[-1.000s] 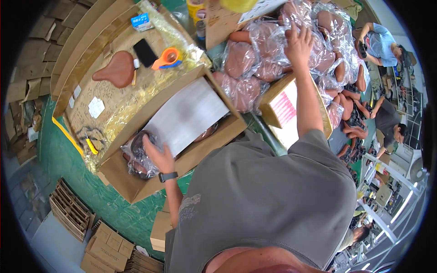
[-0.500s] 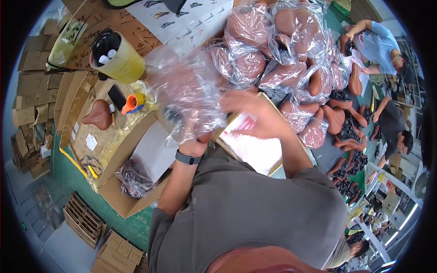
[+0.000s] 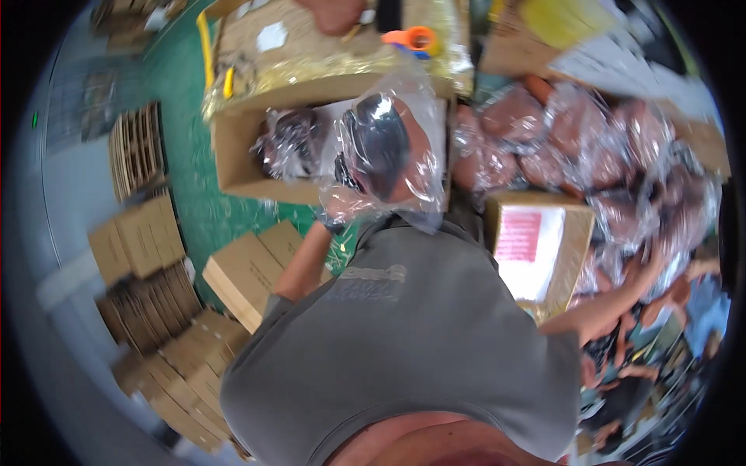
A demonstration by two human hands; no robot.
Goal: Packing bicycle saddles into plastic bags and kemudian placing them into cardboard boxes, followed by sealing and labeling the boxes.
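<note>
My left hand is closed on a bicycle saddle in a clear plastic bag. Its black underside faces up, with brown showing at the side. This saddle is over an open cardboard box, where another bagged saddle lies at the left end beside a white sheet. Stretched far to the right, my right hand is at the edge of a pile of bagged brown saddles. Blur and plastic hide its fingers.
A closed carton with a white and red label stands between box and pile. Behind the box are an orange tape dispenser and a yellow-handled tool. Flat cardboard stacks stand at left; co-workers are at right.
My view has swung left. The bagged saddle in my left hand has come over the open box, while my right hand has moved away from it to the pile.
</note>
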